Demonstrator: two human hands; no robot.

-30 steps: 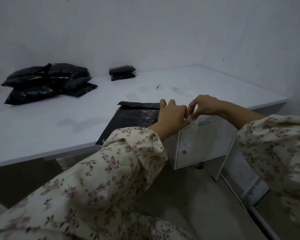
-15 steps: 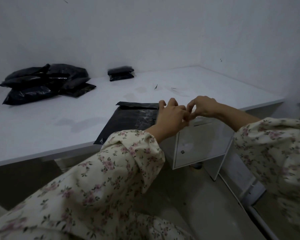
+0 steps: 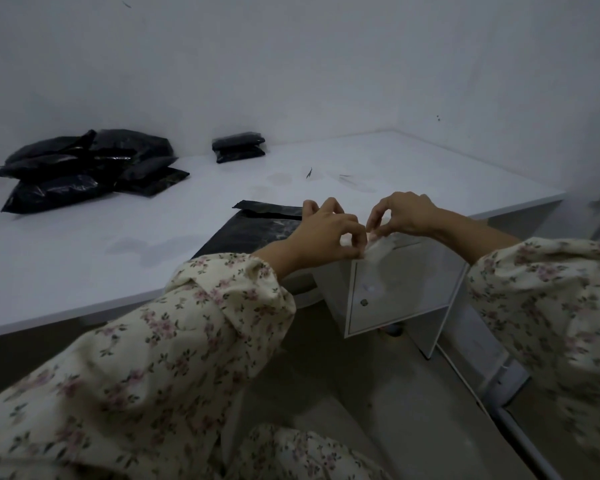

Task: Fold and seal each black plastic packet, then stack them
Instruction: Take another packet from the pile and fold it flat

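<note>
A flat black plastic packet lies at the near edge of the white table, its far flap folded over. My left hand hovers over the packet's right end, thumb and forefinger pinching a small pale translucent strip. My right hand pinches the same strip from the other side, fingertips almost meeting the left's. The packet's right part is hidden behind my left hand.
A loose pile of black packets sits at the far left by the wall. A small stack of two packets stands at the back centre. A white drawer unit hangs under the table edge below my hands. Small scraps lie mid-table.
My hands, pressed together before, have drawn slightly apart, and the pale strip now shows between their fingertips. The packet has not moved.
</note>
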